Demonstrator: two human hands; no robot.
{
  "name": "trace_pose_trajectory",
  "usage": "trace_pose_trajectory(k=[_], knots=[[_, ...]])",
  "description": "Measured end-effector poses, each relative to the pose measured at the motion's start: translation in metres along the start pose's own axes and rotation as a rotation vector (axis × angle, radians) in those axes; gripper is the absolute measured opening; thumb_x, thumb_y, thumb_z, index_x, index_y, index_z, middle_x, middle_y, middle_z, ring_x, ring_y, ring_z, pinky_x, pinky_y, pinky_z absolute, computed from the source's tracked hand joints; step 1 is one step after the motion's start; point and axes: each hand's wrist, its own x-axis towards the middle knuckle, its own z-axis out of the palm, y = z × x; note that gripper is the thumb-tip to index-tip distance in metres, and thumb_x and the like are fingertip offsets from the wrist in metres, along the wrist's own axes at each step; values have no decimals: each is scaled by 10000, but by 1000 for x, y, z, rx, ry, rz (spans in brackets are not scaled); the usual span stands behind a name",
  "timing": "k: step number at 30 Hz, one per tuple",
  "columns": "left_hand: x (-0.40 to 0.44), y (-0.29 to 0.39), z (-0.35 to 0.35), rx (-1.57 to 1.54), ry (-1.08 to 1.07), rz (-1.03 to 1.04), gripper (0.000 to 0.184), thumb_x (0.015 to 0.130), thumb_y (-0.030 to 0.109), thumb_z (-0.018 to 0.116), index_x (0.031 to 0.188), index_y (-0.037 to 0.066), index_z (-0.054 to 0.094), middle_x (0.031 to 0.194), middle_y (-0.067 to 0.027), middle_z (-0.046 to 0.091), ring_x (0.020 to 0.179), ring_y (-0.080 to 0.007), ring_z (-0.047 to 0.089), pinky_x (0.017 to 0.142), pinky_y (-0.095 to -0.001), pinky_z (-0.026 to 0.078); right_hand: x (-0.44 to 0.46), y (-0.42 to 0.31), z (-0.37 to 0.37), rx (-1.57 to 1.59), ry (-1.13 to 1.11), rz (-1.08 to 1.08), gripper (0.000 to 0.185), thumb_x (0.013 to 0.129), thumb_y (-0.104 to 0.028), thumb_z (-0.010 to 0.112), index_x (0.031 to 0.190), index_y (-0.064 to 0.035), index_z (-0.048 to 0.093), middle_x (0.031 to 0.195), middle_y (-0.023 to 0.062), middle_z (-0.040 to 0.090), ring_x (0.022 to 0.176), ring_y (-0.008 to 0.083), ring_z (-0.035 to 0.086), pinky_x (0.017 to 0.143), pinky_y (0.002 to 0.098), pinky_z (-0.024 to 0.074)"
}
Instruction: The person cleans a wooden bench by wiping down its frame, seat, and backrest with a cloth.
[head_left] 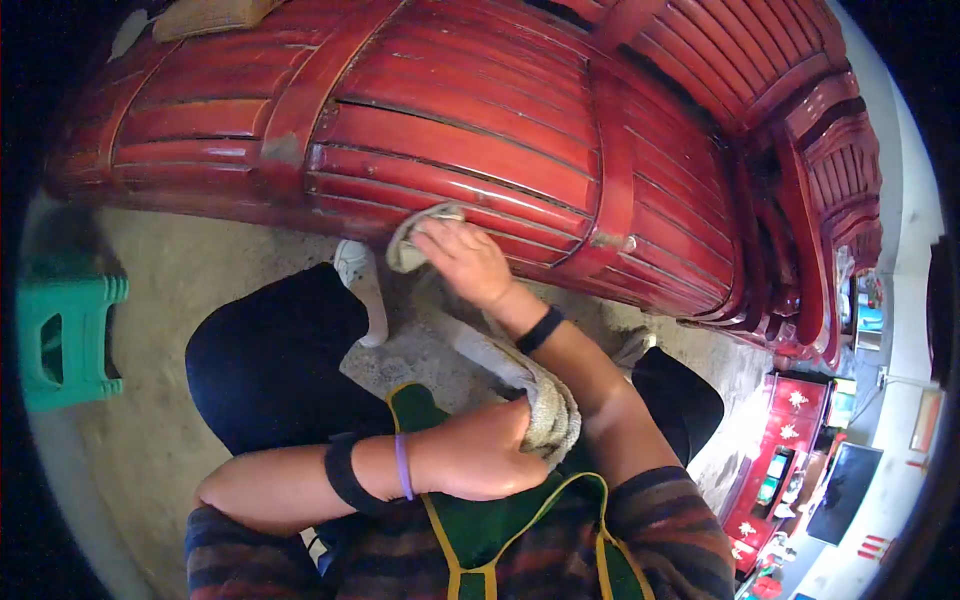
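My right hand (465,262) presses a grey-beige cloth (408,250) against the front edge of a red slatted wooden bench (450,150), its fingers over the cloth. Closer to my body, my left hand (485,450) is closed around a bunched, light towel (552,415). A strip of this towel stretches up towards my right hand; whether it joins the cloth there I cannot tell. My left hand's fingertips are hidden by the towel and the hand itself.
A green plastic stool (70,340) stands at the left on the concrete floor (160,300). A woven item (210,15) lies on the bench at the top left. Another red seat (840,160) is at the upper right, with a red cabinet (785,425) and a dark screen (845,492) below.
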Motion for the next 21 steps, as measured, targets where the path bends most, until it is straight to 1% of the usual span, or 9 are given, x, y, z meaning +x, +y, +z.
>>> trace_pose_trajectory(k=[2,3,6,12,13,16,18,20,21], knots=[[-2,6,-4,-12,52,89,444,779,73,543,1215,15,483,1061,-108,597,959,-177,559,874,-349,469,15,-9,-3,2,-39,51,445,770,-154,538,1212,-117,567,1264,39,559,1053,229,562,864,351,458],[-2,11,-7,-9,10,38,436,780,70,544,1210,31,489,1011,-68,600,888,-140,550,790,-325,484,14,-8,-9,-26,-50,47,433,769,-160,540,1198,-120,575,1265,32,561,1046,220,561,855,351,454],[1,16,-9,-106,-40,-38,432,767,87,568,1187,23,485,1031,-130,611,948,-214,590,842,-369,483,-8,2,-23,-88,-62,50,394,763,-165,549,1152,-131,604,1246,14,578,1033,200,561,836,350,443],[10,-13,2,-125,-47,63,406,769,64,557,1174,51,532,943,-43,619,867,-125,556,767,-301,477,-89,36,-75,-303,-85,190,298,733,-157,581,1020,-155,660,1138,-25,643,1002,184,569,792,357,432],[10,-14,4,-162,-45,92,403,769,58,554,1172,54,543,937,-30,622,861,-114,550,761,-291,475,-106,39,-82,-336,-76,259,280,719,-165,600,991,-156,667,1114,-26,658,996,177,577,786,358,429],[10,-8,4,-91,-65,56,395,769,39,546,1163,59,574,947,-10,628,860,-102,541,757,-283,474,-133,44,-118,-168,-53,608,230,782,-75,540,970,-111,667,939,96,687,830,293,634,721,425,479],[12,-6,5,-115,-46,24,333,778,46,557,1106,62,615,945,1,632,861,-100,553,767,-283,475,-133,52,-161,-98,-106,1113,246,826,-91,527,1036,-101,655,887,80,679,760,258,634,683,367,509],[15,-2,4,-93,-17,-13,305,784,54,565,1081,63,630,944,6,636,865,-98,559,775,-282,476,-163,89,-193,223,500,934,221,895,-114,502,1063,-81,642,904,64,668,819,178,618,712,318,493],[18,-5,4,-74,24,22,292,786,66,581,1070,66,647,941,6,642,863,-95,572,775,-278,478,-171,100,-221,319,618,1027,219,915,-117,491,1073,-64,633,921,56,659,843,153,602,733,305,485]])
